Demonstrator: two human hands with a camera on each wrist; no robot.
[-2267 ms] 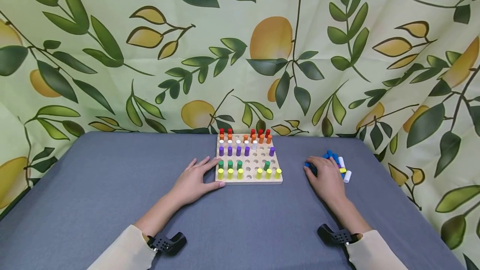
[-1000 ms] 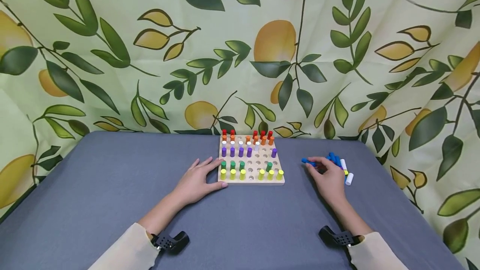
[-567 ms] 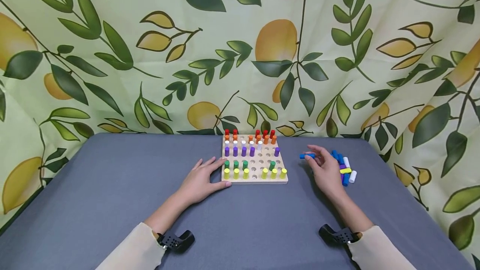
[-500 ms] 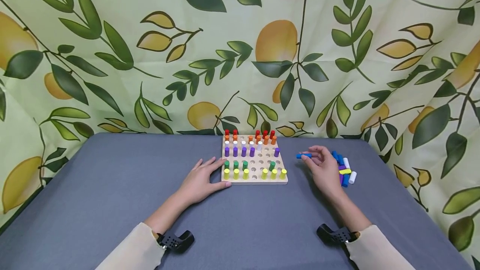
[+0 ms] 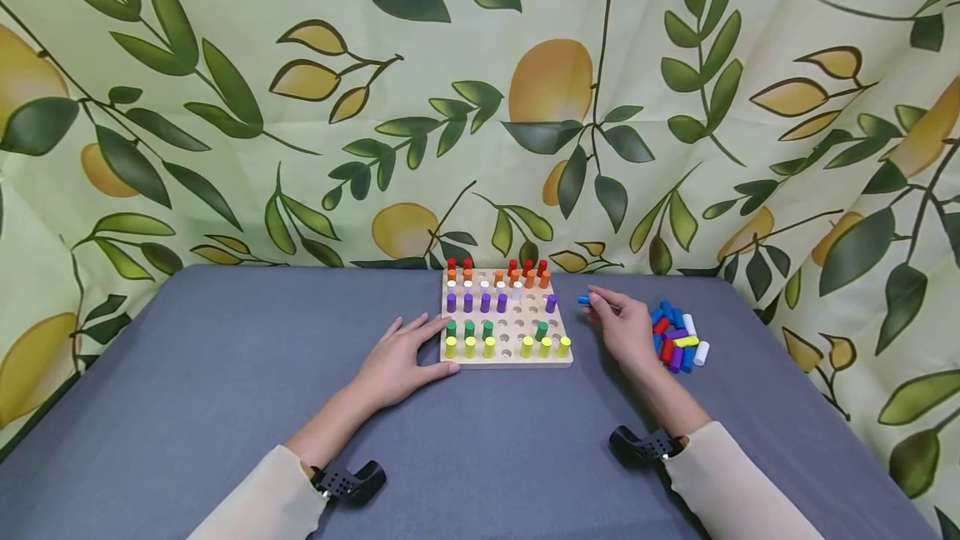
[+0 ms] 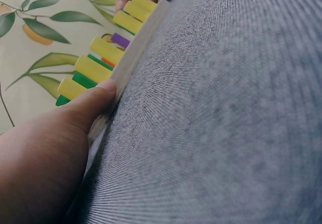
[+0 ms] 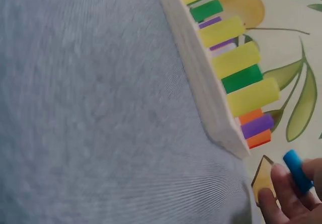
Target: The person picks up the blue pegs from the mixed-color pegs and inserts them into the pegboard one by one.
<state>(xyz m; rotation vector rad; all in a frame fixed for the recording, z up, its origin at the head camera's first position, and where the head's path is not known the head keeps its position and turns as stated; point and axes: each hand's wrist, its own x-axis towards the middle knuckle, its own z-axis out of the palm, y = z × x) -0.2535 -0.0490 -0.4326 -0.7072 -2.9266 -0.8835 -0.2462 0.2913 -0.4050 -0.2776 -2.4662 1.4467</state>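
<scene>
A wooden pegboard (image 5: 510, 363) stands on the table with rows of upright red, orange, white, purple, green and yellow pegs; bare holes show between some of them. My left hand (image 5: 393, 365) rests at the board's near left corner, fingers fairly straight along its left side. Its thumb (image 6: 106, 87) lies against the front edge in the left wrist view. Just off the board's right side, my right hand (image 5: 624, 327) pinches a blue peg (image 5: 583, 299) between thumb and fingers. In the right wrist view this peg (image 7: 298, 171) is tilted and partly covered by the fingers.
Right of the right hand lies a loose pile of pegs (image 5: 676, 336) in blue, red, purple, yellow and white. A grey-blue cloth (image 5: 262, 340) covers the table. Behind its far edge hangs a curtain (image 5: 450, 48) printed with leaves and fruit.
My right hand has picked a blue peg from the pile and carried it left towards the board, uncovering red and purple pegs. The left hand stays at the board's corner.
</scene>
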